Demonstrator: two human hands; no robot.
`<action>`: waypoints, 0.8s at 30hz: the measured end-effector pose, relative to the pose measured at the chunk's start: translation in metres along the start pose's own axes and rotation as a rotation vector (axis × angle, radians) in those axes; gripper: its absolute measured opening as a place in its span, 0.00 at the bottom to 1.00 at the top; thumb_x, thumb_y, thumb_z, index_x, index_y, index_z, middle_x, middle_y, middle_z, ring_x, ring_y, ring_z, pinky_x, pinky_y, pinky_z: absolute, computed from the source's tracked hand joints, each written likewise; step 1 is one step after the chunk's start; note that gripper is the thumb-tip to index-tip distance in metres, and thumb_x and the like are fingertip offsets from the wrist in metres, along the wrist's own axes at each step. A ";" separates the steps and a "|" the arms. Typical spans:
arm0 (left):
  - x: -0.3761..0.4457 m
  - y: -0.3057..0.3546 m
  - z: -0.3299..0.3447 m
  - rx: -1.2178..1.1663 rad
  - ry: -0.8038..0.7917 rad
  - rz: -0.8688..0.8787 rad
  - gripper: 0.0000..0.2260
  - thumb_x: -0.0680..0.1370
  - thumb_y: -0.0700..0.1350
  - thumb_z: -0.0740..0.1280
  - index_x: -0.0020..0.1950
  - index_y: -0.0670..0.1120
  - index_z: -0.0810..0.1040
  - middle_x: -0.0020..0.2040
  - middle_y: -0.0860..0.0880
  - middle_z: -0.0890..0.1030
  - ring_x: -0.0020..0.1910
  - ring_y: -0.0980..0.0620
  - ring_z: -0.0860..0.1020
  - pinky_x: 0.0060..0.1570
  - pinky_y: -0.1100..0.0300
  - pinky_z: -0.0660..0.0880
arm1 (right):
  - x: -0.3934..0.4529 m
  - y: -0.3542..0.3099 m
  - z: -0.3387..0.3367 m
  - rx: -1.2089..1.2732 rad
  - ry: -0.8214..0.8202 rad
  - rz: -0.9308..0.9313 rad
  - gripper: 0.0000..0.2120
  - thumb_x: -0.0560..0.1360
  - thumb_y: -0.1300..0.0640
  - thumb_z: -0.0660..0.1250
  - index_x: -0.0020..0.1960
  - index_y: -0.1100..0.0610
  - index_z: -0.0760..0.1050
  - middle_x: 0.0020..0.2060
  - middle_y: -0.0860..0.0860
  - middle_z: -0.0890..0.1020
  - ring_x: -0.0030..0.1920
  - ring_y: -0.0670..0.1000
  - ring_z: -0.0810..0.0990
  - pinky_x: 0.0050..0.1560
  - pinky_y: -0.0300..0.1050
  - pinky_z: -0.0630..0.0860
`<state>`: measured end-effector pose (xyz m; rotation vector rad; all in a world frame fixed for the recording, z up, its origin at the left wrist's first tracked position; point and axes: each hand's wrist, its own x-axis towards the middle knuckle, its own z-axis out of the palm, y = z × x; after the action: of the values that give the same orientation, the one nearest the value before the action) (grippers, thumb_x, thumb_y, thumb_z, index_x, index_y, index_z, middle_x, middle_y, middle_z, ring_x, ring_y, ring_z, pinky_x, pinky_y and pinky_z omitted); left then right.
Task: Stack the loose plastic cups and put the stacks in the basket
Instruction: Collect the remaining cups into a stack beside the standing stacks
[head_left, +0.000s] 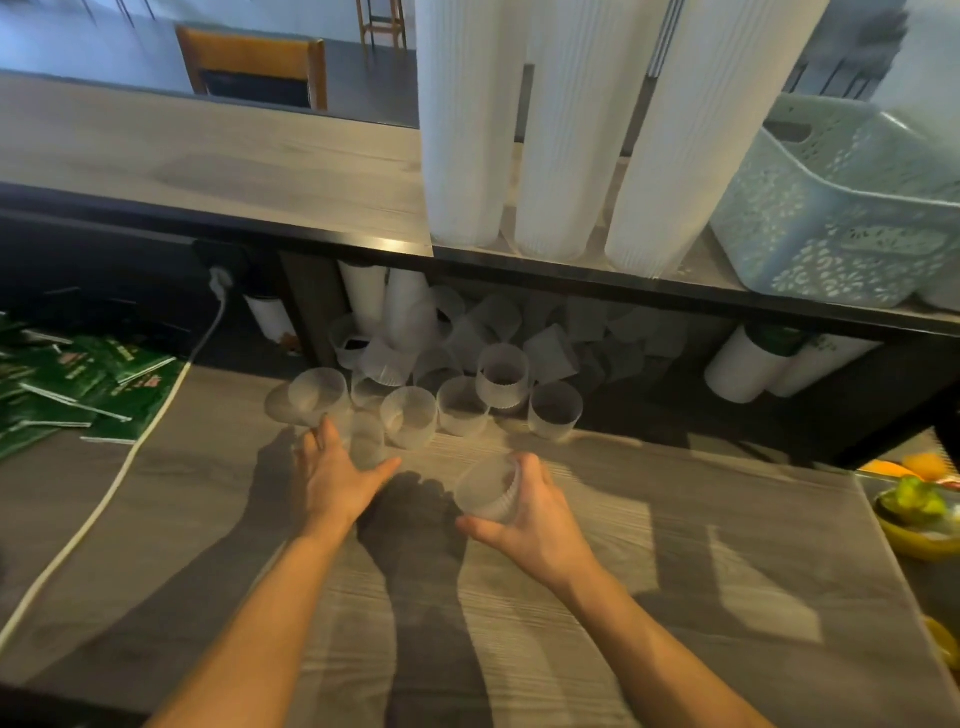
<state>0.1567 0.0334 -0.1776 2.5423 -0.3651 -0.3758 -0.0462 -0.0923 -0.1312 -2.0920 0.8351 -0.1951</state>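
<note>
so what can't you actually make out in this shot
Head view, the only one:
- Left hand: motion blur smears the clear cup at its fingers, so contact is unclear.
- Right hand holds a small stack of cups; the number of cups is too blurred to count.
- Cups under the shelf: dim, overlapping.
- Basket: the frame edge cuts it off; its contents are hidden by its wall.

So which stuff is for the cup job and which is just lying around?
For the job: loose clear plastic cups, short cup stack in right hand, tall white cup stacks, pale blue plastic basket.
Lying about: green packets, white cable, wooden chair.
</note>
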 end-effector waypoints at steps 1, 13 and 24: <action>0.004 0.002 0.002 -0.005 -0.006 -0.012 0.51 0.67 0.63 0.76 0.80 0.49 0.51 0.78 0.41 0.56 0.76 0.38 0.57 0.69 0.41 0.63 | 0.001 0.001 0.001 0.002 0.000 0.004 0.44 0.65 0.39 0.78 0.72 0.52 0.59 0.64 0.48 0.71 0.64 0.49 0.71 0.63 0.44 0.71; -0.041 0.016 -0.018 -0.585 -0.005 0.108 0.33 0.75 0.56 0.71 0.76 0.58 0.60 0.69 0.50 0.70 0.65 0.51 0.70 0.60 0.53 0.68 | 0.003 0.004 -0.015 -0.056 -0.033 -0.021 0.43 0.64 0.39 0.78 0.70 0.49 0.60 0.63 0.46 0.70 0.62 0.47 0.71 0.62 0.44 0.72; -0.116 0.058 -0.006 -0.461 -0.257 0.518 0.36 0.70 0.68 0.63 0.76 0.58 0.63 0.65 0.62 0.67 0.67 0.64 0.67 0.67 0.60 0.68 | -0.016 -0.009 -0.010 -0.067 -0.016 -0.194 0.43 0.62 0.37 0.73 0.70 0.52 0.61 0.60 0.45 0.69 0.58 0.42 0.70 0.54 0.36 0.70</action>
<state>0.0411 0.0266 -0.1192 1.8688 -0.8961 -0.5134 -0.0584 -0.0849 -0.1157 -2.2345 0.6365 -0.2566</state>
